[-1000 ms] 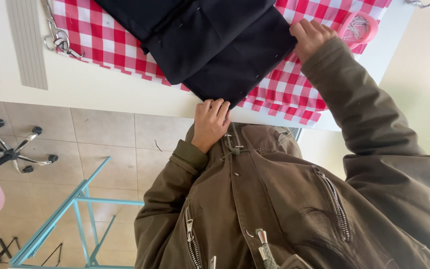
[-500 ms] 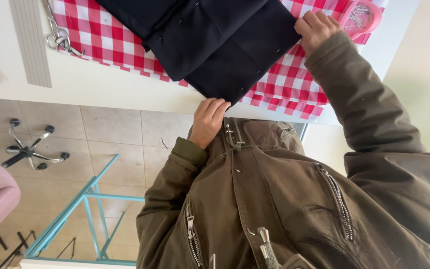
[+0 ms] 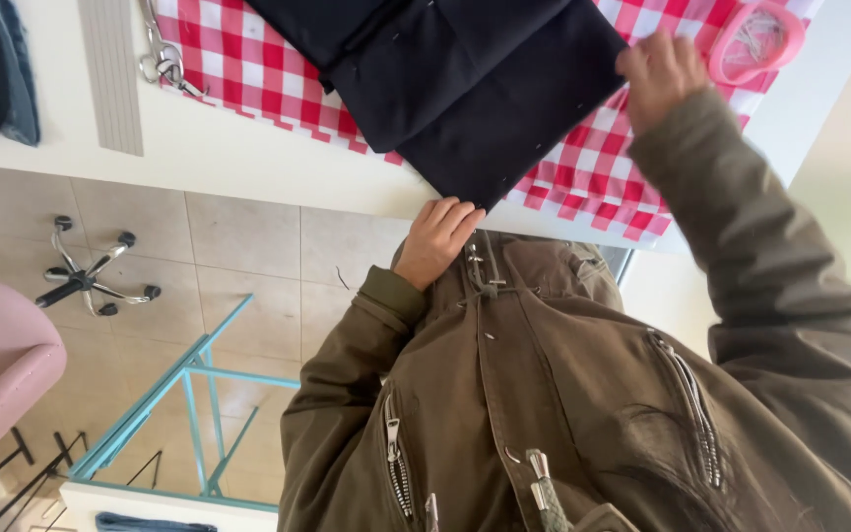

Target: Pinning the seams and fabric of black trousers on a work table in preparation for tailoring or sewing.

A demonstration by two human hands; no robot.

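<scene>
At frame centre, the left hand [image 3: 437,236] pinches the dark fabric's [image 3: 465,89] lower corner while the right hand [image 3: 660,74] grips its right edge over the checked cloth [image 3: 248,69] on the desk [image 3: 229,158], flattening unfinished.

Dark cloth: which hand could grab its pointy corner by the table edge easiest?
Left, probably. The left hand rests at the table edge, its fingers right by the near corner of the cloth. The right hand is blurred, farther up the cloth's side.
</scene>
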